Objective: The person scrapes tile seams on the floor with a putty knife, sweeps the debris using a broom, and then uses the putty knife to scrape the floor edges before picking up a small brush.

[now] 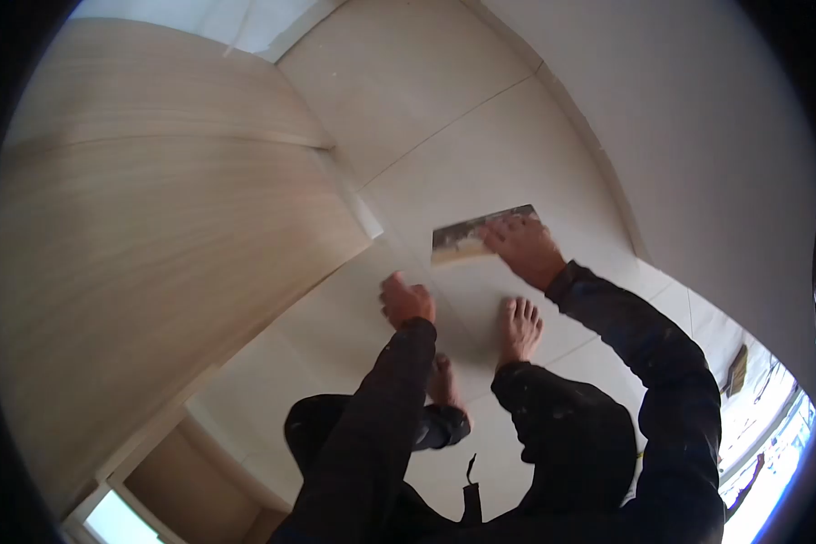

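Observation:
My right hand (524,247) is closed on a rectangular plastering trowel (458,240), its fingers lying over the right part of the blade. The dark blade carries pale smears, and its lower edge looks lighter. It is held low over the tiled floor (435,163); I cannot tell whether it touches. To the lower left, my left hand (406,299) is curled into a fist beside the corner of a wooden cabinet. Anything inside those fingers is hidden.
The light wooden cabinet (172,190) fills the left side, with an open compartment (186,471) at its bottom. A pale wall (698,136) curves along the right. My bare feet (520,328) stand just below my hands. Some items (739,367) lie at the far right.

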The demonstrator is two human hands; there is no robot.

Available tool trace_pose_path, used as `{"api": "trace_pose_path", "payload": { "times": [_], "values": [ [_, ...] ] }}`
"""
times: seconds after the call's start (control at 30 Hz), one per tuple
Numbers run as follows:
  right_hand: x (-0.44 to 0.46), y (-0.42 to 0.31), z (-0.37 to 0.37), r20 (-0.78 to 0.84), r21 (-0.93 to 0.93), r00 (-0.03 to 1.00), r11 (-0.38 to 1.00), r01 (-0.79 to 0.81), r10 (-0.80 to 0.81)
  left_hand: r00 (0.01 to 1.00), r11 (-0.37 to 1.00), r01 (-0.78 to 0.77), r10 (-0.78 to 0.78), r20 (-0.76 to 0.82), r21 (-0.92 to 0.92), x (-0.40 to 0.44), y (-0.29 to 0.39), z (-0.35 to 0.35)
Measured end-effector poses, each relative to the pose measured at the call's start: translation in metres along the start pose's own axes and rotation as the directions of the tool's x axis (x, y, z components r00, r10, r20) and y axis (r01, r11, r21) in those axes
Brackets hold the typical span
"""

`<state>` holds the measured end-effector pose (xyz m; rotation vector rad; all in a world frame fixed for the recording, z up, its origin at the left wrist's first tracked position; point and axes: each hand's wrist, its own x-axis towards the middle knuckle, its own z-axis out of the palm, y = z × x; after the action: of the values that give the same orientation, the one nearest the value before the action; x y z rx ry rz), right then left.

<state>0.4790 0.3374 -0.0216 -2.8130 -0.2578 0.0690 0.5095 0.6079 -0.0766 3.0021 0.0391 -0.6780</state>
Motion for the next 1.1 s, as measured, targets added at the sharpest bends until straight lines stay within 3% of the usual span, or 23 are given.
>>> {"api": "trace_pose_path", "payload": {
  "times": [0.07, 0.13, 0.2, 0.3, 0.37, 0.47, 0.57, 0.67, 0.77, 0.8, 0.83, 0.9, 0.97, 1.1],
  "values": [
    [0.004, -0.001, 0.028, 0.025, -0.104, 0.999, 0.994, 0.038, -0.036, 0.933, 0.992, 0.066, -0.1, -0.344, -0.109, 0.026, 0.002, 0.022],
    [0.015, -0.003, 0.052, 0.019, -0.126, 1.0, 0.992, 0.002, 0.001, 0.819, 0.981, 0.057, -0.152, -0.553, -0.185, 0.05, 0.004, 0.039],
    [0.02, -0.007, 0.064, -0.024, -0.11, 1.0, 0.994, -0.01, 0.007, 0.685, 0.794, 0.424, -0.596, -0.419, -0.436, 0.054, -0.002, 0.057],
    [0.064, 0.004, 0.083, -0.078, -0.141, 0.997, 0.99, -0.012, 0.001, 0.568, 0.779, 0.498, -0.625, -0.535, -0.381, 0.06, 0.012, 0.071],
    [0.114, 0.026, 0.092, -0.12, -0.146, 0.992, 0.989, 0.019, -0.037, 0.576, 0.758, 0.531, -0.651, -0.494, -0.38, 0.075, 0.022, 0.073],
    [0.148, 0.042, 0.088, -0.09, -0.153, 0.991, 0.984, 0.088, -0.103, 0.652, 0.826, 0.478, -0.562, -0.508, -0.301, 0.064, 0.031, 0.066],
    [0.136, 0.035, 0.084, -0.002, -0.109, 0.998, 0.992, 0.056, -0.057, 0.765, 0.864, 0.348, -0.486, -0.422, -0.364, 0.057, 0.047, 0.063],
    [0.14, 0.037, 0.086, -0.094, -0.182, 0.992, 0.981, 0.071, -0.089, 0.831, 0.897, 0.301, -0.413, -0.373, -0.323, 0.042, 0.08, 0.077],
    [0.147, 0.043, 0.088, -0.063, -0.147, 0.994, 0.986, 0.077, -0.087, 0.903, 0.93, 0.309, -0.353, -0.247, -0.199, 0.055, 0.111, 0.068],
    [0.144, 0.043, 0.086, -0.057, -0.151, 0.994, 0.985, 0.088, -0.097, 0.925, 0.916, 0.361, -0.376, -0.058, -0.173, 0.061, 0.124, 0.057],
    [0.141, 0.041, 0.079, -0.042, -0.157, 0.995, 0.984, 0.085, -0.092, 0.913, 0.905, 0.402, -0.386, 0.132, -0.135, 0.066, 0.134, 0.05],
    [0.136, 0.039, 0.077, -0.025, -0.159, 0.995, 0.983, 0.089, -0.094, 0.906, 0.907, 0.412, -0.398, 0.143, -0.085, 0.074, 0.136, 0.059],
    [0.138, 0.04, 0.079, -0.023, -0.117, 0.995, 0.988, 0.098, -0.101, 0.865, 0.907, 0.413, -0.42, 0.276, 0.085, 0.08, 0.139, 0.056],
    [0.143, 0.04, 0.06, -0.076, -0.097, 0.986, 0.985, 0.141, -0.149, 0.838, 0.898, 0.43, -0.434, 0.33, 0.088, 0.071, 0.147, 0.036]
  ]
}}
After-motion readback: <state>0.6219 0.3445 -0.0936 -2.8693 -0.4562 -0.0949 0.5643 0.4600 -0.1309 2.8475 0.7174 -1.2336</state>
